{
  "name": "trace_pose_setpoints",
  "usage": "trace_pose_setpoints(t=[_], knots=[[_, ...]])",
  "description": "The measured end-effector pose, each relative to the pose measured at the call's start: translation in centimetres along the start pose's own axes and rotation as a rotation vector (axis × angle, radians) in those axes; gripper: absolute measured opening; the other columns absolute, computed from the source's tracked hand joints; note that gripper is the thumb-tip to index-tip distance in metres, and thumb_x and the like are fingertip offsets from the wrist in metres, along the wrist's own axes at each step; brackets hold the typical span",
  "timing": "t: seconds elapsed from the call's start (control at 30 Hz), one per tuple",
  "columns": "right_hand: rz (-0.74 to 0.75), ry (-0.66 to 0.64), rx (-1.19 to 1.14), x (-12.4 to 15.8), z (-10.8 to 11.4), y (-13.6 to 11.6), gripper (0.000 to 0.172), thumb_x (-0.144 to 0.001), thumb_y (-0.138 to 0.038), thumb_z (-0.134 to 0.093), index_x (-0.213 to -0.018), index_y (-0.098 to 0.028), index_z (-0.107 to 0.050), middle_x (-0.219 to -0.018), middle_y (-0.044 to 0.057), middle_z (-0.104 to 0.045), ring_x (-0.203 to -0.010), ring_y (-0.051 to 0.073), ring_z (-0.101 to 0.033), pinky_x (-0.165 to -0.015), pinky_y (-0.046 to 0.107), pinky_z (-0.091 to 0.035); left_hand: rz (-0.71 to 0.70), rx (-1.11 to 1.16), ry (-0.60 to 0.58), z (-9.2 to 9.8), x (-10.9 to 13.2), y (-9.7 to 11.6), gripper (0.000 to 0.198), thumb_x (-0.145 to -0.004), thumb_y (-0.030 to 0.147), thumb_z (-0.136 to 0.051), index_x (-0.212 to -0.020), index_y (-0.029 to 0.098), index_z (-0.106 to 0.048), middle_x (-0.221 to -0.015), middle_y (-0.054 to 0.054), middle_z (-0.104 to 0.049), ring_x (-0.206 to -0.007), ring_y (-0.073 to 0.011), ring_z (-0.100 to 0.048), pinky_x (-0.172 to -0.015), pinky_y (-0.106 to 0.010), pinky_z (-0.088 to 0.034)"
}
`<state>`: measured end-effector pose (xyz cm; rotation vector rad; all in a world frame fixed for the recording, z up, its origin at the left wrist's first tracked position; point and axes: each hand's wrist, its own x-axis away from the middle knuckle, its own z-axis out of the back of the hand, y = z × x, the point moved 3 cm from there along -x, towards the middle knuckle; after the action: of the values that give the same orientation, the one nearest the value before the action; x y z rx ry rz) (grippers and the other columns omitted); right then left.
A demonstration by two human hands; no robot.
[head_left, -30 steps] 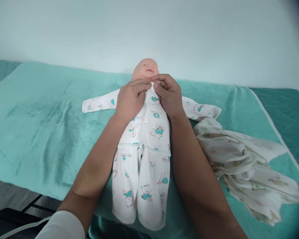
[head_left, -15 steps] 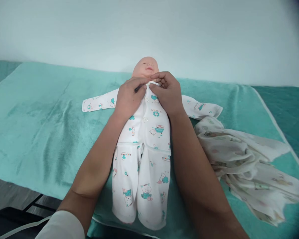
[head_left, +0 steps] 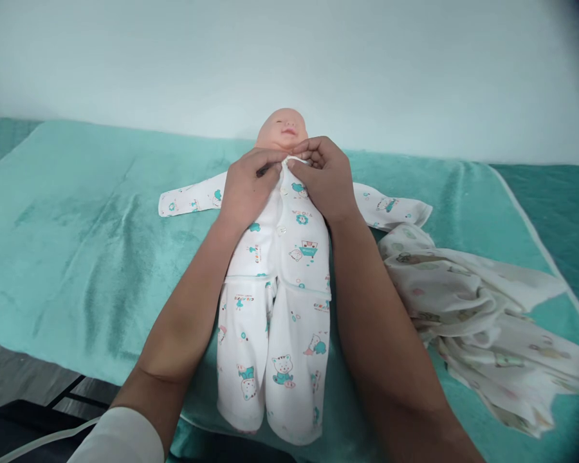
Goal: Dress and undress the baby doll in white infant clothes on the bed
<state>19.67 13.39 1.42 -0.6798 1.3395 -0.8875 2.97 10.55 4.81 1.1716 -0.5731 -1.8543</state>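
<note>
A baby doll [head_left: 282,128] lies on its back, head toward the wall, dressed in a white printed baby shirt [head_left: 302,235] and matching trousers [head_left: 296,347]. Both its sleeves stretch out sideways. My left hand [head_left: 251,183] pinches the shirt's front opening at the neckline, from the left. Opposite it, my right hand [head_left: 325,177] pinches the collar edge just below the doll's chin. The fingertips of both hands almost meet there and hide the top fastening. Below them, a button [head_left: 282,230] shows on the shirt front.
A green towel-like cover [head_left: 67,244] lies under the doll. On the right is a crumpled, pale printed cloth [head_left: 482,321], close to the doll's sleeve end. Behind the bed rises a pale wall [head_left: 174,58]. A dark object with a pale tube [head_left: 53,437] sits at the lower left.
Both hands stay at the collar, with only slight finger movement. The doll and the crumpled cloth lie as before.
</note>
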Motion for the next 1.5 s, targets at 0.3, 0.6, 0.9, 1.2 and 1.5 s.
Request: trace_pose_setpoints(t=[0.3,0.6,0.9,1.2,1.5], knots=[[-0.043,0.011,-0.059,0.1,0.1,-0.1,0.02,-0.084,-0.027,-0.079,-0.098,-0.026,-0.064,-0.082,-0.003,-0.065,-0.072,0.013,-0.058,-0.067,0.031,-0.05,-0.011,0.046,-0.02,-0.1,0.1,-0.3,0.039,-0.091,0.008,-0.048,-0.105,0.025,-0.08,-0.123,-0.001,-0.078,-0.122,-0.0193,-0.069,-0.112,-0.042,-0.053],[-0.008,-0.012,-0.064,0.2,0.1,-0.9,0.02,-0.089,-0.041,-0.076,-0.096,-0.027,-0.063,-0.085,-0.001,-0.059,-0.077,0.014,-0.06,-0.065,0.03,-0.052,-0.072,-0.028,-0.026,-0.2,0.1,0.1,0.044,-0.089,0.003,-0.045,-0.101,0.028,-0.08,-0.122,0.002,-0.079,-0.124,-0.0183,-0.068,-0.114,-0.042,-0.052],[0.009,-0.038,-0.082,0.3,-0.1,-1.1,0.026,-0.091,-0.051,-0.072,-0.099,-0.027,-0.064,-0.087,0.001,-0.059,-0.082,0.017,-0.06,-0.071,0.033,-0.054,-0.037,-0.073,-0.026,-0.1,0.1,0.3,0.034,-0.094,0.012,-0.049,-0.112,0.027,-0.074,-0.125,0.0,-0.076,-0.121,-0.0211,-0.067,-0.111,-0.042,-0.05],[0.072,0.024,0.024,0.8,-0.3,-2.9,0.024,-0.094,-0.052,-0.068,-0.095,-0.028,-0.065,-0.098,0.001,-0.068,-0.099,0.021,-0.066,-0.091,0.041,-0.054,0.022,-0.012,-0.015,-0.1,0.0,0.1,0.022,-0.098,0.023,-0.056,-0.114,0.027,-0.071,-0.127,-0.002,-0.075,-0.122,-0.0214,-0.066,-0.109,-0.039,-0.051],[0.091,0.044,-0.004,0.7,-0.4,-2.5,0.022,-0.094,-0.049,-0.066,-0.094,-0.027,-0.064,-0.095,0.001,-0.066,-0.089,0.02,-0.064,-0.087,0.039,-0.054,0.035,-0.025,0.01,-0.1,0.0,0.1,0.019,-0.093,0.015,-0.054,-0.097,0.025,-0.07,-0.116,-0.002,-0.076,-0.113,-0.0199,-0.067,-0.107,-0.04,-0.052]])
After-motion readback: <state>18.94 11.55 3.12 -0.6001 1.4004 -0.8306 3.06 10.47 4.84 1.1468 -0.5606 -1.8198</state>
